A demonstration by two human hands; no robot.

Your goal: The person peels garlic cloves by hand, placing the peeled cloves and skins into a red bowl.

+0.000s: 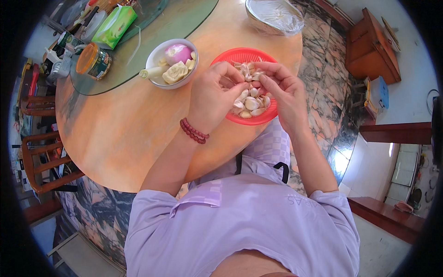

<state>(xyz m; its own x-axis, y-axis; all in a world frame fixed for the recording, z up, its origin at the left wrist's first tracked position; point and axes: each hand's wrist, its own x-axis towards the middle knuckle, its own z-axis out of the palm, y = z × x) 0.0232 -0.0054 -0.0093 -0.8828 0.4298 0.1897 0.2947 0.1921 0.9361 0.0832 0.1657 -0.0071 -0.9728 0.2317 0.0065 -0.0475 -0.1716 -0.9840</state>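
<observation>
Both hands are over a red plastic basket (237, 119) that holds several garlic cloves (252, 103) and loose skins. My left hand (214, 91), with a beaded bracelet (194, 131) at its wrist, pinches garlic between thumb and fingers. My right hand (285, 88) pinches a garlic clove (256, 75) close to the left fingertips. To the left stands a white bowl (189, 80) with a partly peeled purple onion (178, 53), a pale brown chunk (175, 72) of unclear kind, peeled cloves and a pale green-white stalk (152, 72) that sticks out over the rim.
The round table (138, 138) carries a glass turntable (152, 41) with a green tissue pack (116, 27) and an orange-lidded jar (93, 61). A film-covered bowl (275, 17) stands at the far right edge. Wooden chairs (46, 162) are at the left.
</observation>
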